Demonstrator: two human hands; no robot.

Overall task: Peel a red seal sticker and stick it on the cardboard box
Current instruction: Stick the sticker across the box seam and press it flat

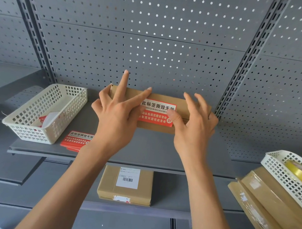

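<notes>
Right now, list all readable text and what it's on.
"此标签撕毁无效" and partial "IAOQIANSIHUIWU": red sticker on the cardboard box, partly covered by the left hand and right hand.
"此标签撕毁无效": sticker stack on the shelf.
Shipping label, lower box: barcode only, print too small.

Flat brown cardboard box (181,103) sits on the grey shelf at twelve o'clock, tight against the pegboard. Red rectangular seal sticker (157,113) with a white printed band lies across its top seam, partly covered by both hands.
</notes>
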